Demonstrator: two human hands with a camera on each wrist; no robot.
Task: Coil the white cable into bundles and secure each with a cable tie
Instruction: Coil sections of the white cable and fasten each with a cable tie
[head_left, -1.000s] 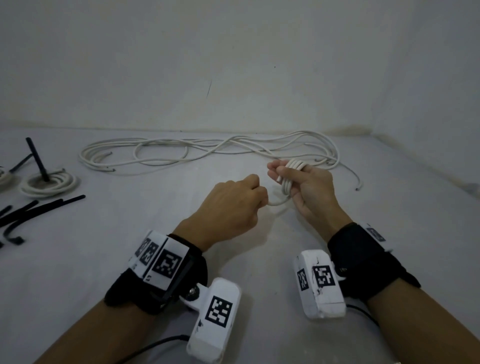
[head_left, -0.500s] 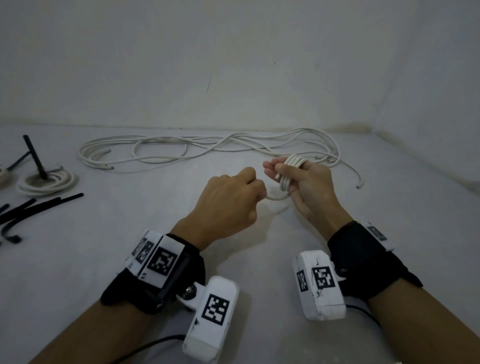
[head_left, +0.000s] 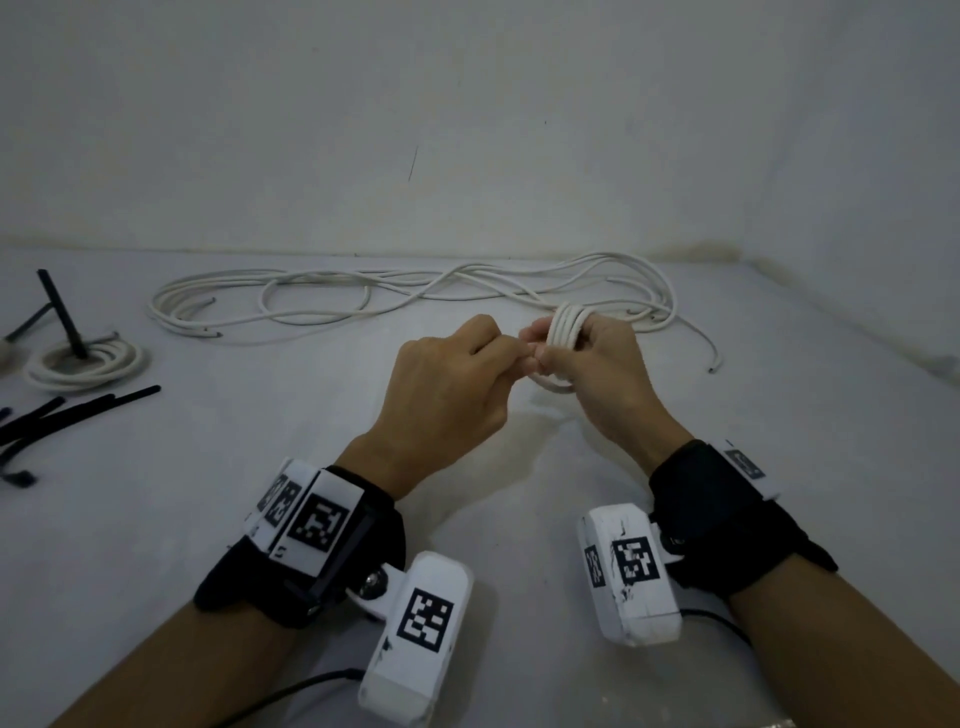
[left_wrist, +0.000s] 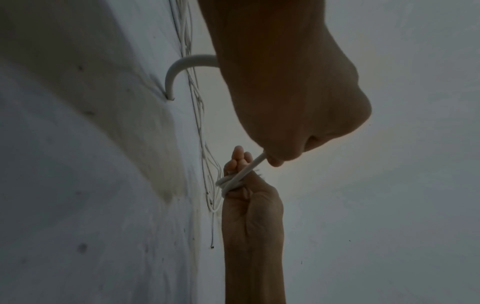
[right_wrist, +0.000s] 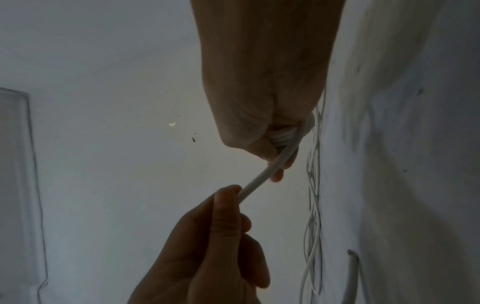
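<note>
A small coil of white cable (head_left: 566, 327) is wound round the fingers of my right hand (head_left: 597, 364), which grips it above the table's middle. My left hand (head_left: 457, 384), fist curled, pinches the cable strand (right_wrist: 262, 176) that runs taut into the coil (left_wrist: 231, 183); the free cable end (left_wrist: 182, 70) curves out behind that fist. The two hands almost touch. More loose white cable (head_left: 415, 291) lies in long loops along the back of the table. Black cable ties (head_left: 67, 410) lie at the left edge.
A finished white coil (head_left: 83, 364) with an upright black tie (head_left: 62, 312) sits at the far left. The white table (head_left: 208, 493) meets a wall at the back and one on the right. A loose cable end (head_left: 711, 358) lies right of my hands.
My left hand has moved right and up until it nearly meets the right hand. The slack loop between them has shortened, and both hands have risen slightly.
</note>
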